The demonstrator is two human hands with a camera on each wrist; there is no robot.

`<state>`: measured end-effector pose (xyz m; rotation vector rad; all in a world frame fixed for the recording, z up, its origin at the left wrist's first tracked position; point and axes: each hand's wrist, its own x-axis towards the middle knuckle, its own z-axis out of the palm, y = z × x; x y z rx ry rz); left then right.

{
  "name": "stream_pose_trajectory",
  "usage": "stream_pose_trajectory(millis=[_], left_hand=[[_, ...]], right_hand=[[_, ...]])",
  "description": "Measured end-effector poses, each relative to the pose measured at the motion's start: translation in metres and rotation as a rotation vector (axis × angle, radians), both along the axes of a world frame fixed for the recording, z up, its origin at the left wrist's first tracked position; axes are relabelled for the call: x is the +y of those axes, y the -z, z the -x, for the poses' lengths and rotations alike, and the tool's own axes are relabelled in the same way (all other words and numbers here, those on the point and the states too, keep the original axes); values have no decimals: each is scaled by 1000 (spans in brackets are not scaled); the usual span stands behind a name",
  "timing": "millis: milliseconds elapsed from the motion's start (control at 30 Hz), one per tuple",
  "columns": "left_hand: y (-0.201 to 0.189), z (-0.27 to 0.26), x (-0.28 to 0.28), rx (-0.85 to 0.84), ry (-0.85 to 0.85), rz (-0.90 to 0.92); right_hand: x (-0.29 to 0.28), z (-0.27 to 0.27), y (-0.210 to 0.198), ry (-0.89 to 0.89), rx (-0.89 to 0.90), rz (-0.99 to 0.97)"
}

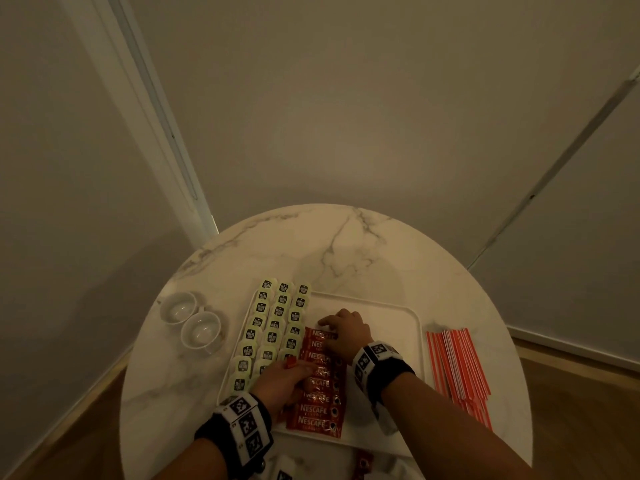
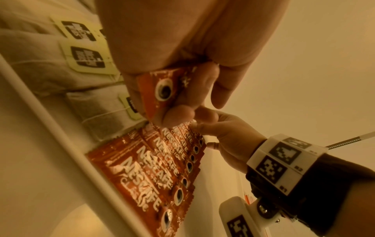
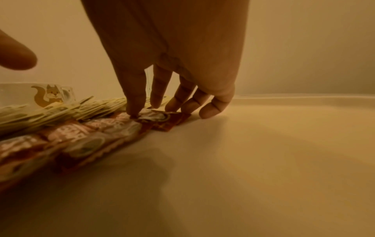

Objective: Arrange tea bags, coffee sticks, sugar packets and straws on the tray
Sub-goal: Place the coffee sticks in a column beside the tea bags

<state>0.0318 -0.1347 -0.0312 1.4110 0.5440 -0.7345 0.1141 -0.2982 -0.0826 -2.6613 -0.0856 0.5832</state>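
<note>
L hand [image 2: 182, 64] grips coffee stick [image 2: 160, 91]; R hand [image 1: 346, 332] fingertips down.

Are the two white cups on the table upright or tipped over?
Upright. In the head view both cups show round open mouths facing up, standing left of the tray.

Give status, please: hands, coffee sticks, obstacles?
Left hand grips spare coffee sticks. Right hand presses coffee row on tray. No obstacle.

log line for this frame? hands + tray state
left hand: grips spare coffee sticks | right hand: fingertips on far end of coffee row | tray: tea bags left | straws: off tray
</note>
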Motion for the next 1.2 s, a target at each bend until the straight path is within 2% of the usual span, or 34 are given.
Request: stream_pose_trajectory(millis=[433, 633, 833, 1200], left_hand=[[4, 0, 3, -8, 9, -13], [3, -7, 3, -23, -30, 36], [-7, -9, 1, -81, -85, 89], [-8, -1, 14, -77, -81, 35]], right_hand=[[-1, -2, -1, -19, 28, 1], [-11, -3, -4, 144, 1, -152], [-8, 2, -1, 21, 5, -18], [11, -5, -5, -34, -28, 105]])
